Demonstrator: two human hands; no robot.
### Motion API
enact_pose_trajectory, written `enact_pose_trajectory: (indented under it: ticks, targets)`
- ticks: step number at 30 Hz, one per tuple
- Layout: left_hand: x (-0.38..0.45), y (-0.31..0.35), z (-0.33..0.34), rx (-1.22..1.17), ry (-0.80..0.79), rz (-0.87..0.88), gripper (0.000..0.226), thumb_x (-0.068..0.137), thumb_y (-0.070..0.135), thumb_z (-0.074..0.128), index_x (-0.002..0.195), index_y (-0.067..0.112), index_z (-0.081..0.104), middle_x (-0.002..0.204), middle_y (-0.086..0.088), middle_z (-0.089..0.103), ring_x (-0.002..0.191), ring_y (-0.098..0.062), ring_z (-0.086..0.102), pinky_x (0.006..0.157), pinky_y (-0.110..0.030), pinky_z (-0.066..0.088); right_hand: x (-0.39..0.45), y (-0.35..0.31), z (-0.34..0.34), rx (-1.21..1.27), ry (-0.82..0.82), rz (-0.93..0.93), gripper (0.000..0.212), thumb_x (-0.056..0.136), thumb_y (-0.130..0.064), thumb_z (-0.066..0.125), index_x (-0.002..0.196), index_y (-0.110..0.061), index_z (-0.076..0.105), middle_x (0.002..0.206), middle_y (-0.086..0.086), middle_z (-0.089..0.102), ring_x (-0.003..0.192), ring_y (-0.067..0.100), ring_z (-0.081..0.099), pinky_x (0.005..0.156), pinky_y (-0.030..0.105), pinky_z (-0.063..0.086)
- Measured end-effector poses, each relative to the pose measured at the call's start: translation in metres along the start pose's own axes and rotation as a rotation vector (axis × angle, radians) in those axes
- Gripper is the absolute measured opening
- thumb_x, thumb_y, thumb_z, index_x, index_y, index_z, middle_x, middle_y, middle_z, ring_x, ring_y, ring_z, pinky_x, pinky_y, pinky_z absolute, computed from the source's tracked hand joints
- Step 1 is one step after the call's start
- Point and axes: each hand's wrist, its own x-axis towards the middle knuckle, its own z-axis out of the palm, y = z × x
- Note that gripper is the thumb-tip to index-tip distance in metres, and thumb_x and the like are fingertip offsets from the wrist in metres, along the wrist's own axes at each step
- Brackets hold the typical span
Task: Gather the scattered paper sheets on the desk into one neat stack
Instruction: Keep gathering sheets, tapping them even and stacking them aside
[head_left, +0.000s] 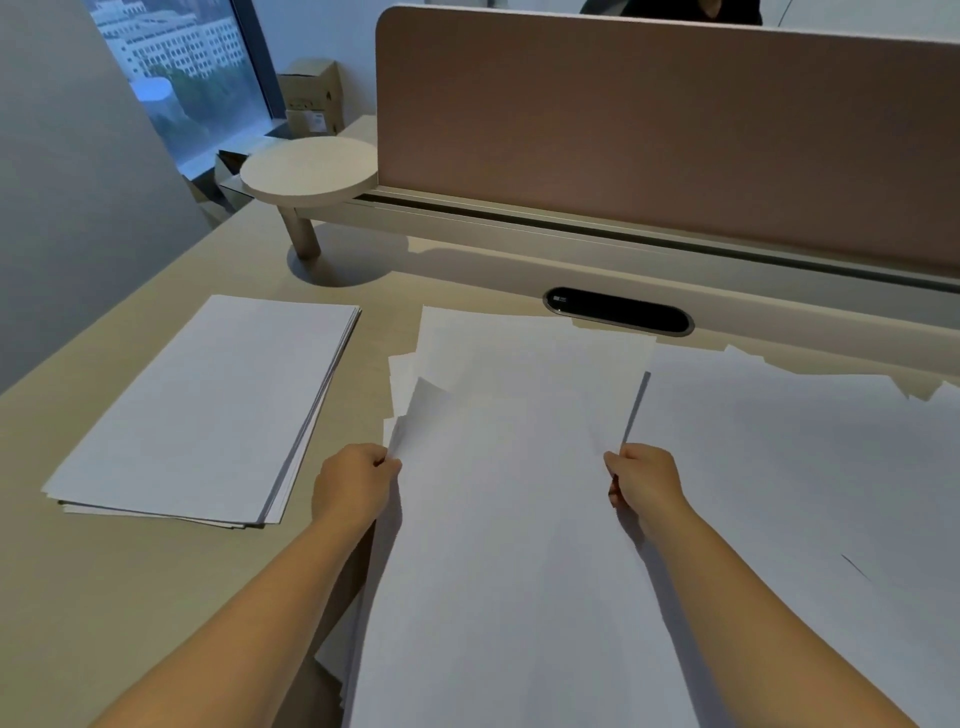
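A bundle of white paper sheets (514, 467) is lifted above the middle of the beige desk (130, 587), its far edges fanned and uneven. My left hand (356, 486) grips its left edge and my right hand (647, 480) grips its right edge. A squared stack of white sheets (208, 410) lies flat on the desk to the left of my left hand. More loose sheets (810, 467) lie spread over the right of the desk, overlapping each other, partly under the held bundle.
A brown divider panel (665, 130) runs along the desk's far side above a cable channel. A black oval cable port (618, 310) sits behind the papers. A round raised shelf (309, 169) on a post stands at the far left. Cardboard boxes (311, 96) stand by the window.
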Motion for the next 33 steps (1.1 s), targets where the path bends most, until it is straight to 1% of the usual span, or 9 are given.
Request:
enact_pose_trajectory:
  ticks: [5, 11, 13, 14, 16, 18, 24, 29, 33]
  targets:
    - [0.020, 0.002, -0.014, -0.050, 0.098, -0.020, 0.047, 0.092, 0.006, 0.046, 0.049, 0.013, 0.026, 0.051, -0.002, 0.029, 0.049, -0.015, 0.026, 0.049, -0.026, 0.015, 0.009, -0.006, -0.008, -0.210, 0.126, -0.073, 0.046, 0.094, -0.001, 0.040, 0.051, -0.014, 0.027, 0.054, 0.003, 0.030, 0.050, 0.013, 0.027, 0.047, 0.024, 0.018]
    - [0.051, 0.014, -0.008, -0.281, 0.119, -0.076, 0.037, 0.093, 0.008, 0.045, 0.058, 0.010, 0.034, 0.059, -0.004, 0.034, 0.063, -0.026, 0.038, 0.053, -0.028, 0.023, 0.019, -0.015, -0.002, -0.382, 0.038, -0.131, 0.043, 0.096, -0.011, 0.043, 0.055, -0.014, 0.029, 0.062, 0.004, 0.036, 0.056, 0.013, 0.034, 0.051, 0.022, 0.025]
    - [0.056, 0.021, -0.002, -0.282, 0.085, -0.081, 0.016, 0.094, 0.016, 0.047, 0.084, 0.007, 0.056, 0.081, -0.006, 0.057, 0.093, -0.036, 0.055, 0.069, -0.031, 0.040, 0.020, -0.020, 0.003, -0.452, 0.061, -0.145, 0.020, 0.095, -0.027, 0.045, 0.078, -0.020, 0.052, 0.091, 0.010, 0.050, 0.085, 0.020, 0.050, 0.072, 0.028, 0.039]
    - [0.058, 0.023, 0.000, -0.225, 0.068, -0.105, 0.024, 0.094, 0.022, 0.048, 0.109, 0.005, 0.058, 0.104, -0.009, 0.061, 0.112, -0.035, 0.052, 0.085, -0.036, 0.042, 0.020, -0.022, 0.002, -0.497, 0.103, -0.127, 0.022, 0.094, -0.034, 0.046, 0.107, -0.019, 0.056, 0.117, 0.012, 0.051, 0.108, 0.025, 0.049, 0.088, 0.035, 0.040]
    - [0.063, 0.021, 0.002, -0.028, 0.040, -0.172, 0.049, 0.092, 0.034, 0.050, 0.131, 0.004, 0.045, 0.132, -0.013, 0.051, 0.127, -0.034, 0.041, 0.102, -0.042, 0.034, 0.021, -0.022, -0.003, -0.516, 0.177, -0.037, 0.056, 0.093, -0.041, 0.046, 0.140, -0.013, 0.035, 0.143, 0.010, 0.038, 0.131, 0.031, 0.036, 0.104, 0.042, 0.033]
    - [0.067, 0.021, 0.006, 0.080, 0.020, -0.216, 0.054, 0.090, 0.039, 0.051, 0.129, 0.002, 0.045, 0.135, -0.016, 0.046, 0.125, -0.037, 0.040, 0.101, -0.045, 0.034, 0.023, -0.021, -0.003, -0.508, 0.198, 0.022, 0.063, 0.092, -0.043, 0.047, 0.142, -0.010, 0.029, 0.145, 0.012, 0.035, 0.132, 0.033, 0.033, 0.106, 0.044, 0.031]
    - [0.055, 0.054, 0.022, -0.091, -0.134, -0.162, 0.070, 0.089, 0.034, 0.057, 0.145, 0.010, 0.023, 0.148, -0.013, 0.028, 0.135, -0.036, 0.027, 0.108, -0.042, 0.029, 0.022, -0.029, 0.019, -0.574, 0.089, -0.028, 0.067, 0.092, -0.046, 0.044, 0.145, -0.014, 0.021, 0.148, 0.009, 0.025, 0.135, 0.029, 0.026, 0.109, 0.041, 0.025]
    - [0.055, 0.037, 0.015, -0.174, -0.170, -0.040, 0.065, 0.089, 0.022, 0.060, 0.143, 0.009, 0.027, 0.148, -0.009, 0.030, 0.136, -0.030, 0.030, 0.110, -0.039, 0.028, 0.020, -0.036, 0.030, -0.157, -0.101, -0.122, 0.065, 0.093, -0.030, 0.050, 0.147, -0.015, 0.017, 0.152, 0.006, 0.025, 0.139, 0.025, 0.026, 0.110, 0.035, 0.025]
    - [0.051, 0.026, 0.004, -0.419, -0.131, -0.153, 0.062, 0.088, 0.011, 0.061, 0.141, 0.003, 0.029, 0.146, -0.013, 0.034, 0.132, -0.029, 0.039, 0.104, -0.034, 0.035, 0.018, -0.039, 0.031, 0.172, -0.050, -0.013, 0.072, 0.088, -0.011, 0.060, 0.146, -0.006, 0.018, 0.150, 0.013, 0.026, 0.135, 0.028, 0.035, 0.106, 0.031, 0.032]
